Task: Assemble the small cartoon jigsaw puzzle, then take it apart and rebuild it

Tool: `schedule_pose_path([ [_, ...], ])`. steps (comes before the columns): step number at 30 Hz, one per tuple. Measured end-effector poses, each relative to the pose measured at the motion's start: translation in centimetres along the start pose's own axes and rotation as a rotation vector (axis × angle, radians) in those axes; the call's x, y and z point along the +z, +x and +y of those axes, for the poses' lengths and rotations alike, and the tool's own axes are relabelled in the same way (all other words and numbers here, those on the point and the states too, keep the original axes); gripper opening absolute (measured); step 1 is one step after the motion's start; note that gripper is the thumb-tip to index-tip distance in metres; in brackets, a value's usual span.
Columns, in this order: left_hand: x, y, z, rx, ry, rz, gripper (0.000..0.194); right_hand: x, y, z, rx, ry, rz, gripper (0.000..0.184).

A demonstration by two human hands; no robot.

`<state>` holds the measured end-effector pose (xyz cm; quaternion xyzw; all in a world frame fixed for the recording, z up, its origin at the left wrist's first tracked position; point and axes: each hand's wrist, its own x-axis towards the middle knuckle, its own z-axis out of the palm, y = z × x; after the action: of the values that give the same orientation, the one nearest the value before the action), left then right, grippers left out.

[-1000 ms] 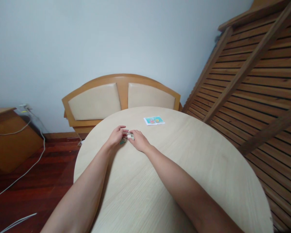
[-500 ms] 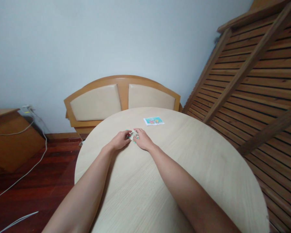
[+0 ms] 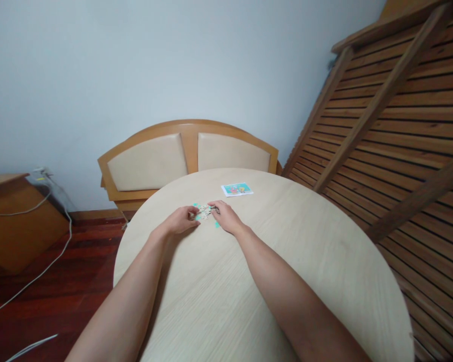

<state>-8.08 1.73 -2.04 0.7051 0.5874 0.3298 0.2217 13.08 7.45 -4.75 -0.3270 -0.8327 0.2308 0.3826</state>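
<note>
A small pile of jigsaw puzzle pieces (image 3: 206,211), pale with some teal, lies on the round wooden table (image 3: 226,281). My left hand (image 3: 181,219) touches the pile's left edge, its thumb and curved fingers apart. On the opposite side my right hand (image 3: 226,216) reaches over the right edge, fingers curved and spread from the thumb. Neither hand visibly grips a piece, though the fingertips partly hide some. One teal piece (image 3: 217,224) sits just below the right hand's fingers. Behind the right hand lies a picture card (image 3: 237,189) with cartoon figures on teal.
A padded wooden headboard (image 3: 191,146) stands behind the table, against the wall. Wooden slats (image 3: 392,125) lean on the right. At the left are a wooden cabinet (image 3: 22,226) and white cables (image 3: 56,256) hanging to the dark red floor.
My hands have moved slightly apart, and the puzzle pieces between them are more spread out and more visible. The view has shifted a little.
</note>
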Motion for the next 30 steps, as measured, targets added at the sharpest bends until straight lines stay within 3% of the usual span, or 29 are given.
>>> schedule_pose_path([
  [6,0.9,0.1,0.6,0.017,0.141,-0.061,0.039,0.4,0.5,1.2,0.01,0.074,0.091,0.038],
  [10,1.2,0.4,0.0,0.026,0.147,0.053,0.042,0.2,0.2,0.8,0.09,0.083,0.081,0.038],
  [12,1.3,0.6,-0.5,0.021,0.167,0.119,0.048,0.0,-0.2,-0.1,0.118,-0.027,0.007,0.055],
  [15,1.7,0.9,-1.4,-0.067,0.187,0.091,0.055,0.3,-0.8,-1.7,0.12,-0.225,-0.173,0.097],
  [19,2.6,1.5,-1.8,-0.055,0.054,0.018,0.06,2.1,-0.4,-3.4,0.118,-0.321,-0.287,0.115],
  [21,2.7,1.8,-1.8,-0.042,-0.074,0.045,0.061,3.3,0.5,-4.0,0.131,-0.346,-0.272,0.114],
  [25,1.9,2.2,-2.2,-0.086,-0.188,0.214,0.059,5.5,2.8,-4.8,0.109,-0.345,-0.219,0.099],
  [30,1.1,2.6,-3.3,-0.144,-0.2,0.394,0.055,6.0,4.3,-5.3,0.025,-0.275,-0.138,0.067],
])
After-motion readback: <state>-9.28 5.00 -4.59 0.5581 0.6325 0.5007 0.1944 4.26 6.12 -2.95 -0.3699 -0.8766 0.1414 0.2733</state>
